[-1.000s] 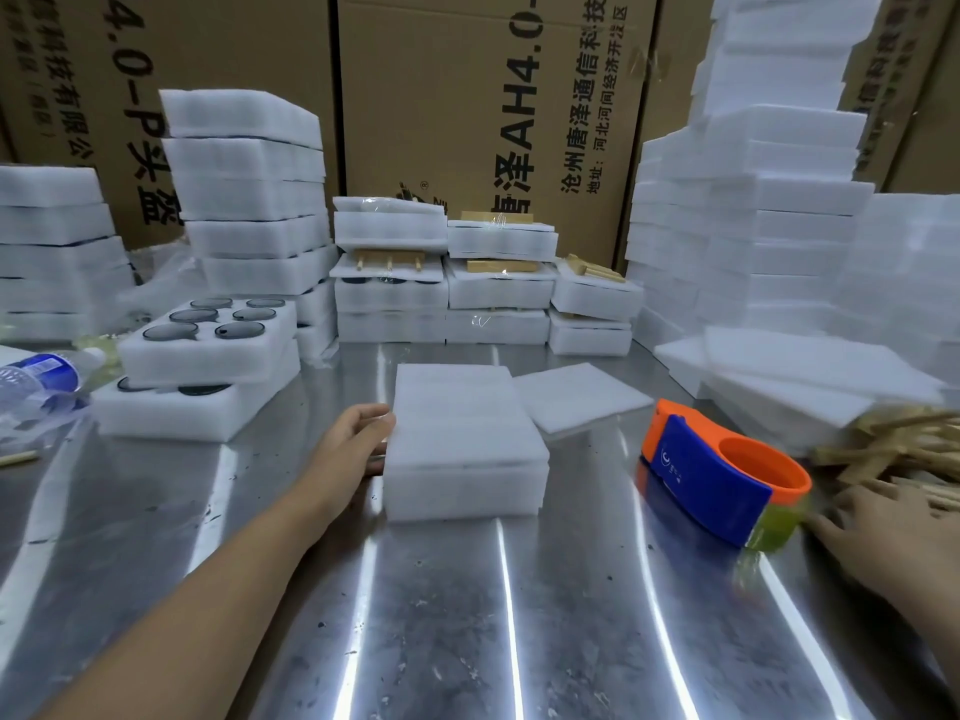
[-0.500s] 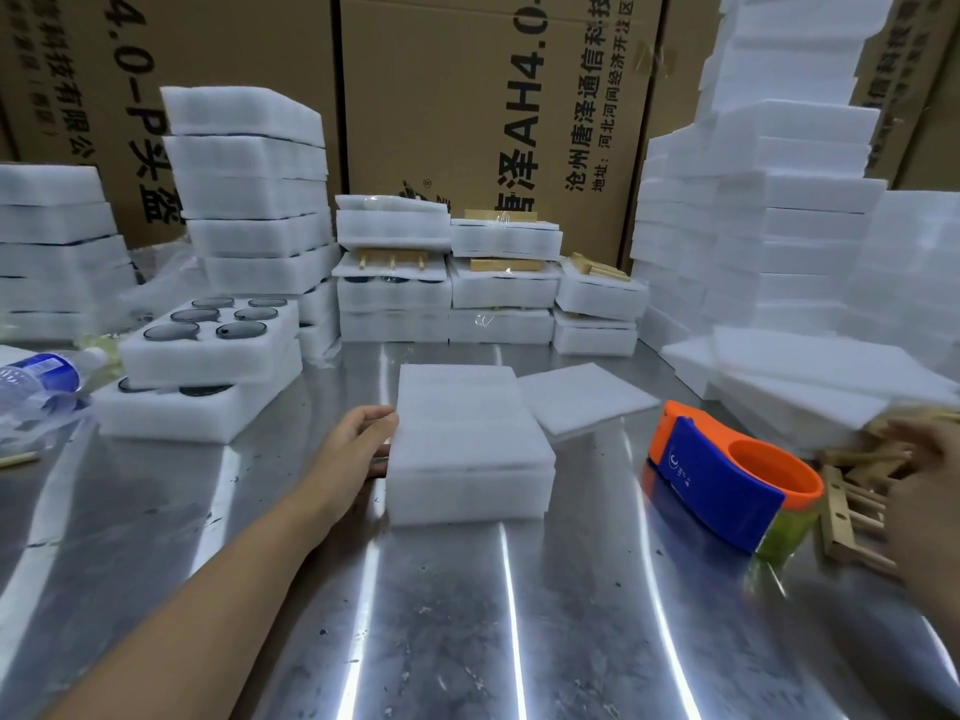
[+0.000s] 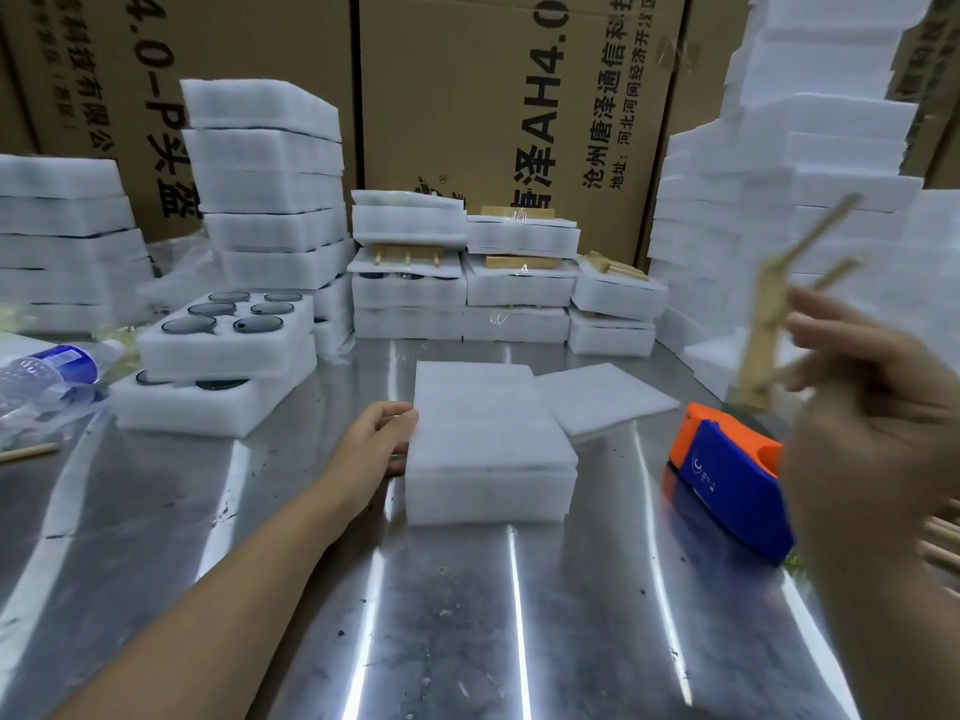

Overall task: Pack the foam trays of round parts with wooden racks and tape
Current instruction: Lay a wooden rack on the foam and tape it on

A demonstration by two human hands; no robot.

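Steel table [image 3: 467, 615], cardboard boxes [image 3: 493, 96] behind; relaxed left hand [image 3: 371, 441] touches foam tray [image 3: 488, 444], right hand [image 3: 872, 433] grips wooden rack [image 3: 763, 335].

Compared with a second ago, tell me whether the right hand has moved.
Yes. The right hand has risen from the table beside the tape dispenser and is now raised above the dispenser's right end, lifting a wooden rack.

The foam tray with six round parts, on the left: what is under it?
A second foam tray lies under the upper tray. Two dark round parts show at its edge; its other pockets are covered.
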